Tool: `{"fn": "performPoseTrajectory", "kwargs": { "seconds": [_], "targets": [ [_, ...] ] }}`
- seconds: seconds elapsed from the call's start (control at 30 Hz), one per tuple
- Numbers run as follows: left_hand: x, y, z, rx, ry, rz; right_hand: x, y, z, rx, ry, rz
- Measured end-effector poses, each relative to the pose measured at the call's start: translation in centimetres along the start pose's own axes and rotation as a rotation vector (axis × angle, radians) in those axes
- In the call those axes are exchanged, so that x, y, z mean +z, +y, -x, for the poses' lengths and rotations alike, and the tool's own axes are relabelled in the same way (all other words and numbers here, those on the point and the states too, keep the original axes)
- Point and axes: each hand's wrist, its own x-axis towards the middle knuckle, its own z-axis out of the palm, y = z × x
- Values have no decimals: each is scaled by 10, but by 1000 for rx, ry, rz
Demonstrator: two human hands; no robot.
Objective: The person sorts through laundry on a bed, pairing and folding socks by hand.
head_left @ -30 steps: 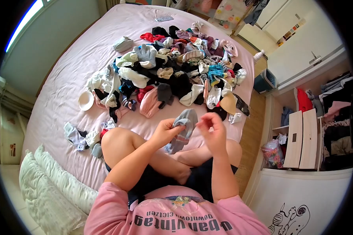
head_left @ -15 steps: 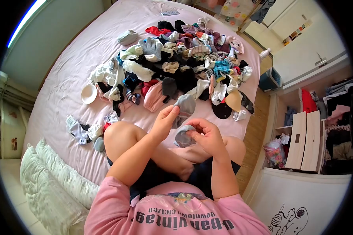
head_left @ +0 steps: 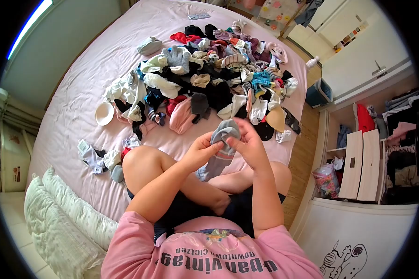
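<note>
Two grey socks (head_left: 220, 160) hang together over my crossed legs, their upper ends bunched between both hands. My left hand (head_left: 202, 149) pinches them from the left side, thumb in front. On the right, my right hand (head_left: 249, 146) grips the same bunched end with thumb and fingers. Where one sock stops and the other begins is hard to make out. Beyond the hands lies a big pile of socks and small garments (head_left: 214, 90) on the pink bedsheet (head_left: 74, 125). A smaller group of socks (head_left: 111, 159) rests by my left knee.
A white bowl (head_left: 104, 113) stands left of the pile. Pillows (head_left: 63, 223) lie at the lower left. Off the bed's right side are a bin (head_left: 319, 93), an open wardrobe with clothes (head_left: 400, 162) and a plastic bag (head_left: 327, 179). A phone-like object (head_left: 199, 16) lies at the far edge.
The two grey socks were apart, one in each hand. Now my right hand has moved up and left, and the socks are together between both hands.
</note>
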Motion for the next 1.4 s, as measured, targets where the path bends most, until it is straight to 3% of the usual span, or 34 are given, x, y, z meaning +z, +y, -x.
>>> {"fn": "performPoseTrajectory", "kwargs": {
  "seconds": [0.07, 0.17, 0.2, 0.3, 0.47, 0.53, 0.63, 0.73, 0.83, 0.93, 1.07, 1.13, 1.4],
  "targets": [
    [1, 2, 0, -5, 45, -59, -11, 5, 1, -4, -38, 13],
    [-14, 1, -1, -406, 110, -324, -14, 11, -1, -101, 81, 125],
    [-15, -3, -1, -376, 113, -224, -13, 10, -2, -149, 150, 178],
    [-11, -7, -1, -310, 142, 32, -11, -4, -2, -740, 56, 992],
    [-12, 2, 0, -343, 172, 273, -8, 1, 3, -785, -60, 1115],
    [-12, -2, -1, -245, 117, 172, -4, 6, 5, -815, -90, 1127],
    [-11, -3, -3, -199, 72, 68, -11, 13, 8, -684, -115, 1048],
    [-9, -3, -3, -119, 46, -27, -7, 19, 15, -303, -44, 112],
    [-6, -1, -2, -80, 22, -100, -8, 12, 13, -155, 30, 85],
    [-4, -3, -3, -67, 12, -175, -20, 18, 14, -15, -160, 200],
    [-13, -14, -2, -258, 38, -402, -21, 30, 12, -71, -41, 179],
    [-12, -16, -2, -357, 15, -366, -19, 27, 13, -33, 48, 143],
    [-13, -21, -2, -413, -36, 9, -15, 21, 10, -435, 86, 630]
  ]
}}
